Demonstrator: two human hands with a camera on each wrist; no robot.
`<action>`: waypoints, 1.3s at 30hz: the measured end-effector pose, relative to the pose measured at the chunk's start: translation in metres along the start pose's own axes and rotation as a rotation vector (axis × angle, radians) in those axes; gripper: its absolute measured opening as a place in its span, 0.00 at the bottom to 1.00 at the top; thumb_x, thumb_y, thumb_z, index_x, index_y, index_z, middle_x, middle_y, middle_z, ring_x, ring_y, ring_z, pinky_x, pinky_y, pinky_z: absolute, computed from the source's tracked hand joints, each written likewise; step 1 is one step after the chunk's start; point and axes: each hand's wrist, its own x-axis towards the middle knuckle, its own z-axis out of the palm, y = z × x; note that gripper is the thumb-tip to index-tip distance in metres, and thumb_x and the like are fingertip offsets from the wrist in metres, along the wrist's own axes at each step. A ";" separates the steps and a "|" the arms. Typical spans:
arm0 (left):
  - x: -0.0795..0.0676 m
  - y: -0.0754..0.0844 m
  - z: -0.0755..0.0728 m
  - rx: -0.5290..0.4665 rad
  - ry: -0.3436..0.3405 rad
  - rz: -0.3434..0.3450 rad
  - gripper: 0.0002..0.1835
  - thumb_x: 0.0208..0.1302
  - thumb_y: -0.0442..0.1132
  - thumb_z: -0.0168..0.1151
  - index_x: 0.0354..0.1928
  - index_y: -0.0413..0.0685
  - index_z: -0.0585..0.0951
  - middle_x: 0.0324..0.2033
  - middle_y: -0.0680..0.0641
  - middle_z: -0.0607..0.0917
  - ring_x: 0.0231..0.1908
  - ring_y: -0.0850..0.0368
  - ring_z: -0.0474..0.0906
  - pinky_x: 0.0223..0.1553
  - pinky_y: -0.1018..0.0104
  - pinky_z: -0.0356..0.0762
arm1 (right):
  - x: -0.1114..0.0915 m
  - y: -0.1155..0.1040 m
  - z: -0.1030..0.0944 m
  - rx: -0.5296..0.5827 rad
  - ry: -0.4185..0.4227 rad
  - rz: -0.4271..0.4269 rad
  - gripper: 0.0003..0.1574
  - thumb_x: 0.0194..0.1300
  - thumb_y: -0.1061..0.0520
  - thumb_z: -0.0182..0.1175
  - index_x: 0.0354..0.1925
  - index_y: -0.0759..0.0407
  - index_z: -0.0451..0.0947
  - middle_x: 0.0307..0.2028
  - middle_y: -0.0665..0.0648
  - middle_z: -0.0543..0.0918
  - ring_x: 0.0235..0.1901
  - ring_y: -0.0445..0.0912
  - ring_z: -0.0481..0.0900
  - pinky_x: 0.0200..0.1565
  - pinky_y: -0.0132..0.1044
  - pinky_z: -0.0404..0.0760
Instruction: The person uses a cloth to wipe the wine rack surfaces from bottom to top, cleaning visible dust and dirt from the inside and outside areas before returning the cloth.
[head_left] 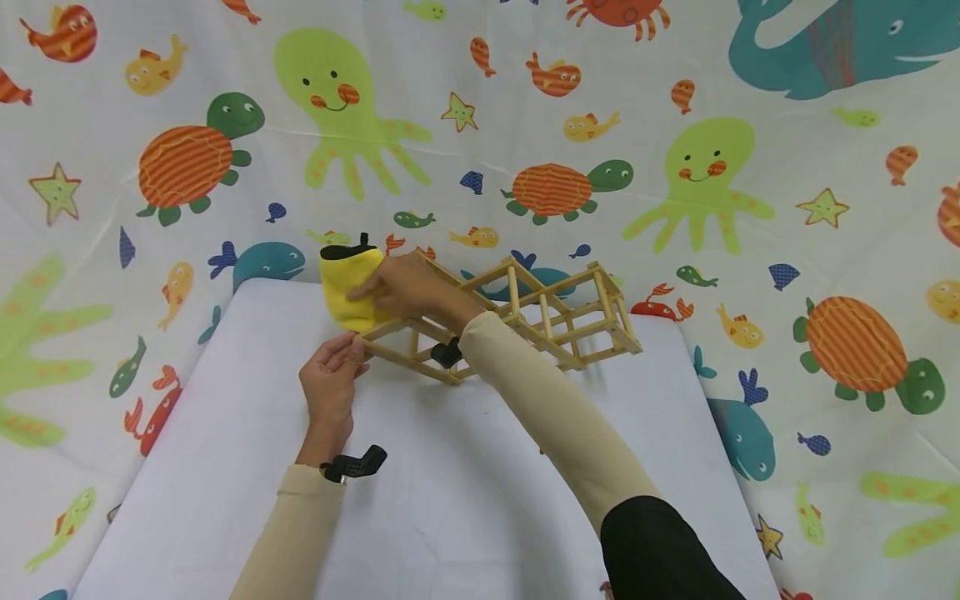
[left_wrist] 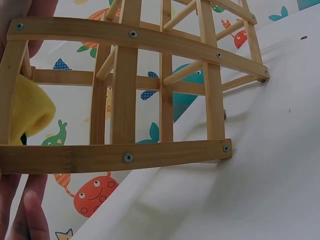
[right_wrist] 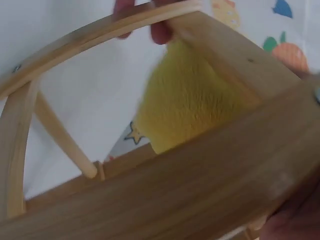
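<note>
A slatted wooden rack [head_left: 525, 312] with round dowels stands tilted across the back of the white table. My left hand [head_left: 333, 379] grips its left end corner; in the left wrist view fingers [left_wrist: 35, 215] show behind the lower slat. My right hand [head_left: 408, 287] reaches across the rack and holds a fuzzy yellow cleaning mitt [head_left: 345, 292] with a black opening and loop at the top. The mitt [right_wrist: 185, 100] lies against the inside of the end frame in the right wrist view. Part of the right hand's grip is hidden behind the slats.
The white table [head_left: 450, 500] extends in front of the rack. A curtain [head_left: 480, 158] printed with sea animals hangs behind and around it. Black camera mounts sit on both wrists, the left one [head_left: 356, 462] near the tabletop.
</note>
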 end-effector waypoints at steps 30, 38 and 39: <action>-0.014 0.001 0.004 0.092 0.054 -0.031 0.20 0.67 0.46 0.73 0.57 0.45 0.86 0.44 0.55 0.94 0.40 0.64 0.91 0.39 0.75 0.86 | -0.006 -0.014 0.006 0.215 0.167 0.083 0.31 0.71 0.70 0.60 0.58 0.37 0.88 0.59 0.48 0.89 0.40 0.42 0.74 0.32 0.26 0.69; -0.013 0.003 0.002 0.101 0.047 -0.030 0.21 0.67 0.47 0.73 0.57 0.45 0.86 0.45 0.55 0.94 0.39 0.64 0.91 0.39 0.76 0.86 | -0.003 -0.021 0.011 0.062 0.091 0.134 0.23 0.76 0.60 0.64 0.59 0.34 0.88 0.57 0.43 0.89 0.50 0.40 0.78 0.49 0.33 0.75; -0.013 0.003 0.001 0.097 0.047 -0.030 0.21 0.67 0.47 0.73 0.57 0.45 0.86 0.44 0.56 0.94 0.39 0.64 0.91 0.39 0.76 0.86 | -0.002 -0.022 0.009 0.051 0.048 0.133 0.23 0.75 0.61 0.64 0.58 0.34 0.88 0.57 0.42 0.89 0.50 0.40 0.78 0.49 0.33 0.76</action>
